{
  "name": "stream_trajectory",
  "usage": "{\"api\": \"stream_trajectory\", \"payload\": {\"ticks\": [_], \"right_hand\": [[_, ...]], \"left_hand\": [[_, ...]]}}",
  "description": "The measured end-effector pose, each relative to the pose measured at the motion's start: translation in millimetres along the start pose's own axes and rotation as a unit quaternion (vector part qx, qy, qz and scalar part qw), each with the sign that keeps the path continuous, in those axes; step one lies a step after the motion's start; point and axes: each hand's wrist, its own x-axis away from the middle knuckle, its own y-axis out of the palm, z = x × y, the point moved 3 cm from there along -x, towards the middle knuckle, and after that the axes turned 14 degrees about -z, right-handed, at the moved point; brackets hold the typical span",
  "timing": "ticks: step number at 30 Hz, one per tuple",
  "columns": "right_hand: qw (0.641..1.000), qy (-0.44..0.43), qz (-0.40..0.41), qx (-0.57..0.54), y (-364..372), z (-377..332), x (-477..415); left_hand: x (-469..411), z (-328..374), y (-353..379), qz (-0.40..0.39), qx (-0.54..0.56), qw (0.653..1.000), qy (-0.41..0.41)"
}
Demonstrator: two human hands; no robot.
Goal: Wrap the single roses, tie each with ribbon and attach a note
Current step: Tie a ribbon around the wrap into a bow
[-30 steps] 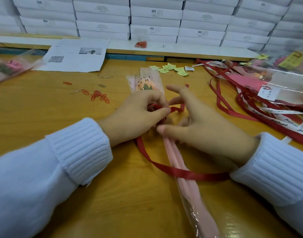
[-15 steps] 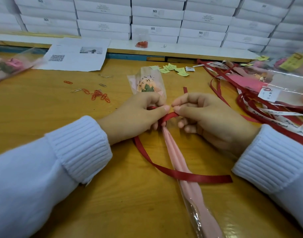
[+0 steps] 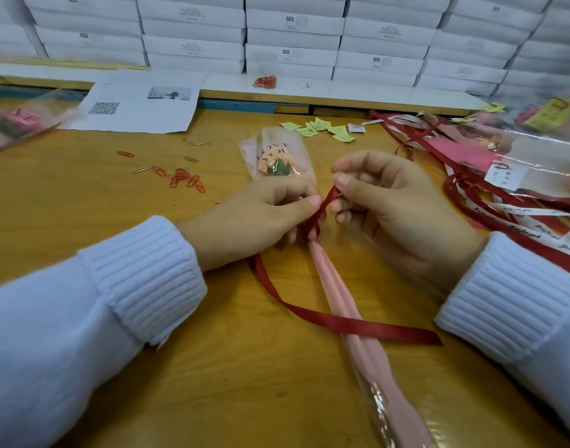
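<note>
Wrapped rose (image 3: 278,158) lying on table (image 3: 83,202), bloom toward 12 o'clock, left hand (image 3: 261,218) and right hand (image 3: 396,202) both pinching red ribbon (image 3: 325,202) at its neck, tail trailing to 4 o'clock

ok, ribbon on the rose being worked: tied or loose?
Unfinished: left hand and right hand pinch the red ribbon below the rose; one tail lies loose. Knot hidden.

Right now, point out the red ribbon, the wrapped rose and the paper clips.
red ribbon (image 3: 374,329), head view, loose tail crossing the stem
wrapped rose (image 3: 275,164), head view, bloom inside the sleeve
paper clips (image 3: 185,180), head view, heap's middle
</note>
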Motion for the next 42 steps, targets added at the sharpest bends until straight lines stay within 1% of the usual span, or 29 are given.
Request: {"api": "stream_trajectory", "payload": {"ticks": [3, 6, 9, 12, 16, 20, 24, 29, 36, 42], "right_hand": [[1.000, -0.001, 0.009, -0.009, -1, -1, 0], [0.999, 0.026, 0.015, 0.017, -1, 1, 1], [0.996, 0.056, 0.027, 0.067, -2, 4, 3], [0.993, 0.072, 0.042, 0.085, -4, 5, 3], [0.992, 0.081, 0.050, 0.087, -4, 5, 3], [0.992, 0.077, 0.056, 0.088, -3, 4, 3], [0.992, 0.086, 0.034, 0.083, -1, 4, 4], [0.982, 0.114, 0.013, 0.153, 2, 5, 5], [0.954, 0.129, 0.004, 0.271, 3, 2, 5], [0.953, 0.105, -0.007, 0.283, 4, 0, 5]], "left_hand": [[-1, -2, 1, -0.021, -0.005, 1.000, -0.010], [-1, -3, -1, -0.006, 0.001, 1.000, -0.018], [0, -5, -3, 0.020, 0.000, 1.000, -0.019], [0, -7, -6, 0.049, 0.048, 0.997, -0.028], [-1, -6, -5, 0.033, 0.103, 0.994, -0.027], [0, -4, -5, 0.046, 0.081, 0.996, -0.016], [0, -7, -8, 0.070, 0.018, 0.997, -0.007], [2, -6, -8, 0.057, -0.019, 0.998, -0.017], [2, -5, -10, 0.040, -0.015, 0.999, -0.005], [1, -8, -10, 0.046, 0.037, 0.998, -0.017]]}}
